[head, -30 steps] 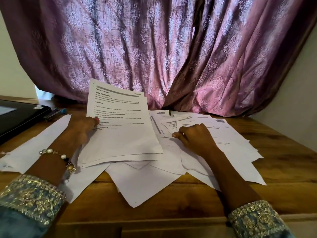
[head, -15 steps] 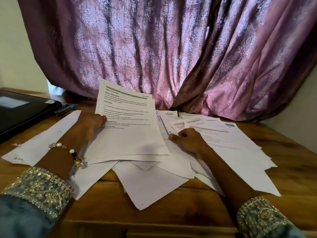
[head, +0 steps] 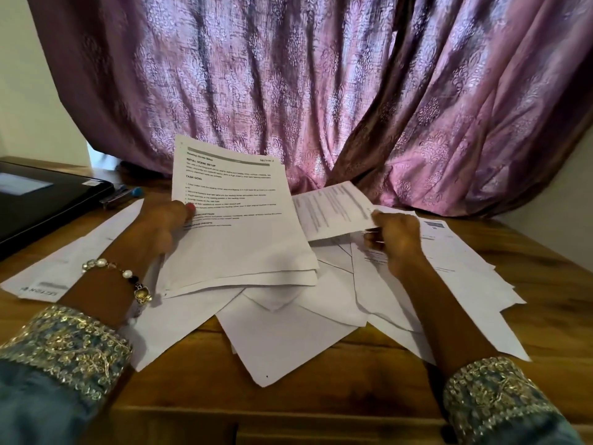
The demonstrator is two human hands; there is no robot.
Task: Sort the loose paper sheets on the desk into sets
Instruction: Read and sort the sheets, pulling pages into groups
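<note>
My left hand [head: 160, 226] grips a small stack of printed sheets [head: 237, 226], tilted up off the desk, thumb on the top page. My right hand [head: 396, 239] pinches the right edge of a single printed sheet [head: 333, 213], which is lifted off the pile and blurred. Below both hands lies a loose heap of white sheets [head: 288, 335], several face down, spread across the middle of the wooden desk [head: 353, 396]. More printed pages [head: 462, 271] lie to the right of my right hand. One long sheet [head: 73, 258] lies at the left under my left wrist.
A black laptop [head: 38, 200] sits closed at the far left, with pens [head: 122, 195] beside it. A purple patterned curtain [head: 321, 91] hangs right behind the desk. The front desk edge [head: 288, 419] runs close to my sleeves.
My right hand has picked one printed sheet off the pile and raised it. The left hand keeps its stack tilted up in much the same place.
</note>
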